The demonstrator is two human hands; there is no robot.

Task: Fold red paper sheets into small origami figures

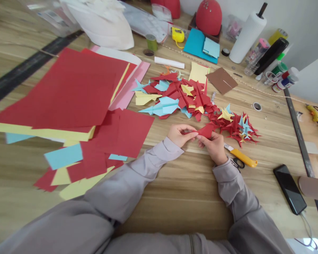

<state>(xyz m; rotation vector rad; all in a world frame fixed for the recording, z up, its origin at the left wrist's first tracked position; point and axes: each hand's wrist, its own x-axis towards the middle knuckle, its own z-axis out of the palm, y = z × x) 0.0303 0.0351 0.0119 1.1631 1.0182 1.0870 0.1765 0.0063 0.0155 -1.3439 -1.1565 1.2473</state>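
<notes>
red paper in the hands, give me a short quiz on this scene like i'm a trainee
1. True or false: the left hand and the right hand are both holding the red paper.
2. Which is closer to the right hand: the yellow knife or the phone?
3. Fill in the blank: the black handles just below the knife belong to a pair of ____.

Key: 1. True 2. The yellow knife 3. scissors

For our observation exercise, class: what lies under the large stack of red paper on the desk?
Beneath the red paper stack, yellow sheets show at the near edge and a pink sheet at the right; the rest is covered.
</notes>
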